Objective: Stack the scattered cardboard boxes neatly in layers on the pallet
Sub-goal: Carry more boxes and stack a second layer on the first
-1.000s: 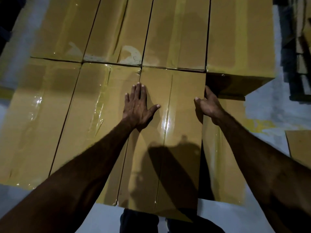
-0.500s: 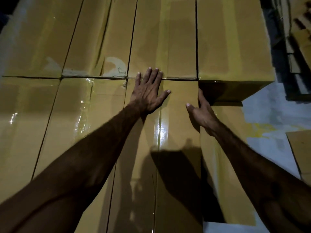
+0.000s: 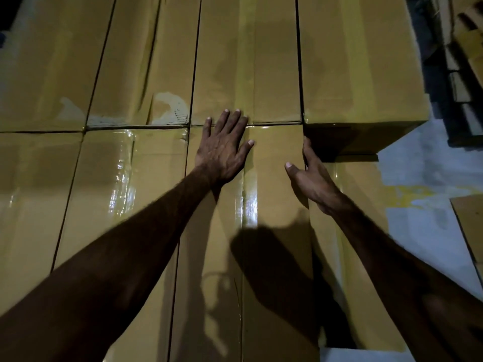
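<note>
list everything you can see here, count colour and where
top-layer cardboard boxes: at least seven, tan with glossy clear tape, packed side by side in two rows across the view
lower cardboard box: one, tan, a layer down, right of the box under the hands
loose cardboard piece: one, tan, on the floor at the right edge
floor: grey with a yellow painted patch, right side
dark stacked items: count unclear, top right, too dim to identify
left hand: one, flat on the near-row box top, fingertips reaching over the seam to the far row
right hand: one, on that box's right edge, thumb on top, fingers along the side
</note>
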